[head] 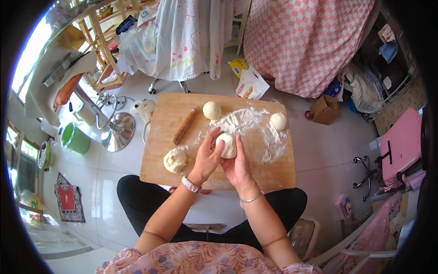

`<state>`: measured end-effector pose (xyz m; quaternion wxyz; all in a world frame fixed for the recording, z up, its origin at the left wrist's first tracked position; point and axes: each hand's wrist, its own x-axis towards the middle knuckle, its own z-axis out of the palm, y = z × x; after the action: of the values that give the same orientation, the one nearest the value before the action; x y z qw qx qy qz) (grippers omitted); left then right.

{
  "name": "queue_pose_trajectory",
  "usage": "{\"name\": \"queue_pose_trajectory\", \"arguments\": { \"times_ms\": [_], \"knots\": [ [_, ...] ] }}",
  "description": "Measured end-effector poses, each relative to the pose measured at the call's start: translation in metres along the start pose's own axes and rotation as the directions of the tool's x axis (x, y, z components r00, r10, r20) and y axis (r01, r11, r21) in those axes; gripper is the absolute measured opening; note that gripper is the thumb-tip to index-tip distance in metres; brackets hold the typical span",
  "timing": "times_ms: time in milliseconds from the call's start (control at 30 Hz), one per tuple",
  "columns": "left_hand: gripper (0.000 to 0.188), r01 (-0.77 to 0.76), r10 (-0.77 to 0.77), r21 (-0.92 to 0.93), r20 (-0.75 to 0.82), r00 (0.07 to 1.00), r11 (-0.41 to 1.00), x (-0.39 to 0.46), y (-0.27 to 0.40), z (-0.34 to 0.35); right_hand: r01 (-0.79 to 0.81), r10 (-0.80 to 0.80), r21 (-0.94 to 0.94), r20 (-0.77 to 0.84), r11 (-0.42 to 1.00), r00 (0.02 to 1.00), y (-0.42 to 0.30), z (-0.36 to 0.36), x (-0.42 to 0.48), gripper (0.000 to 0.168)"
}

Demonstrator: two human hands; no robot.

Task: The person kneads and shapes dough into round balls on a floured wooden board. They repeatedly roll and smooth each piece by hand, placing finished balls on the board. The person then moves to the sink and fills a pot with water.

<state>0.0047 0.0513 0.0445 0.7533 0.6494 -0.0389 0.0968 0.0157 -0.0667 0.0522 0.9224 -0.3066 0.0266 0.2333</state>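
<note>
Between both palms I hold a ball of dough (227, 146) above the middle of a wooden board (212, 174). My left hand (207, 154) wraps its left side, thumb pressed on the front. Cupped below and along the right is my right hand (237, 164). A smooth dough ball (212, 110) sits near the board's far edge, and another smooth ball (278, 121) rests by the far right corner. The rougher dough lump (175, 160) lies left of my left hand. A short wooden rolling pin (185, 125) lies slanted on the left half.
Loose white flour (239, 120) is spread over the board's far right part. Beyond the board stand a flour bag (252, 84) and a cardboard box (325, 109). To the left are a round metal stand base (118, 132) and a green bin (75, 138); a pink chair (402, 147) is at right.
</note>
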Motion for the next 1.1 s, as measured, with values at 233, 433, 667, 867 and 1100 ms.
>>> {"name": "queue_pose_trajectory", "arguments": {
  "times_ms": [233,433,667,867,1100],
  "knots": [
    [0.047,-0.062,0.124,0.448,-0.111,0.986,0.892,-0.024,0.031,-0.026,0.196,-0.247,-0.612,0.0,0.766,0.969,-0.006,0.004,0.045,0.045],
    [0.07,0.052,0.312,0.917,-0.187,0.932,0.396,-0.069,0.031,-0.083,0.492,-0.308,-0.856,0.517,-0.159,0.799,0.022,-0.009,0.102,0.057],
    [0.053,0.123,-0.06,0.52,-0.136,0.989,0.845,-0.067,0.007,-0.103,0.621,-0.213,-0.78,0.596,0.074,0.774,0.019,0.014,0.007,0.056],
    [0.037,-0.026,0.024,0.299,0.01,1.0,0.954,-0.021,-0.007,-0.009,0.397,-0.362,-0.877,0.289,0.271,0.886,-0.013,-0.029,-0.027,0.071],
    [0.03,-0.344,0.292,0.789,0.218,0.931,0.51,0.021,-0.079,0.061,0.262,-0.425,-0.962,0.271,-0.079,0.864,-0.036,-0.085,-0.037,0.077]
  ]
}}
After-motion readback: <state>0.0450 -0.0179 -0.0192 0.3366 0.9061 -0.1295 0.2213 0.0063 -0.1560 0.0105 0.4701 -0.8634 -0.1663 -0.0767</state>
